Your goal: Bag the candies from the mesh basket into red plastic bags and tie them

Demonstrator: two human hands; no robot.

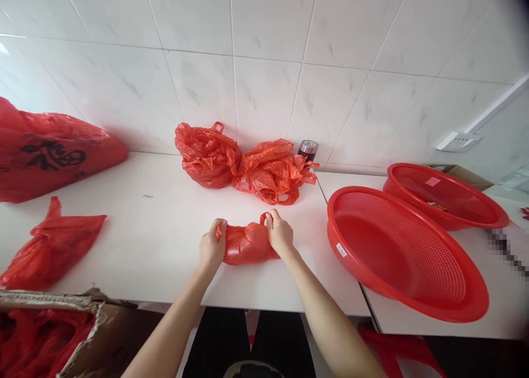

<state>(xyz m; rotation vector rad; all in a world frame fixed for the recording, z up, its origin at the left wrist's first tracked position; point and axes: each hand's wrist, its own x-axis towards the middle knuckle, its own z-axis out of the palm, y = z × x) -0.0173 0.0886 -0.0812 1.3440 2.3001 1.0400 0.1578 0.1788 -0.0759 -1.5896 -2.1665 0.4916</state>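
A filled red plastic bag [247, 244] lies on the white table in front of me, its thin film drawn tight over what is inside; the contents are hidden. My left hand [212, 244] is closed around one gathered end of it. On the other side, my right hand [280, 232] pinches the opposite end, where a small loop of film sticks up by the thumb. Just behind stand two crumpled red plastic bags, one bunched upright [209, 160] and one flatter [273, 174], side by side near the wall.
A dark jar with a silver lid [308, 147] stands behind the bags. To the right are a red perforated basket [372, 240] and a second red basket [450, 199]. At left lie a large red bag [53, 152], a knotted red bag [53, 246] and a cardboard box [101, 317] holding red bags.
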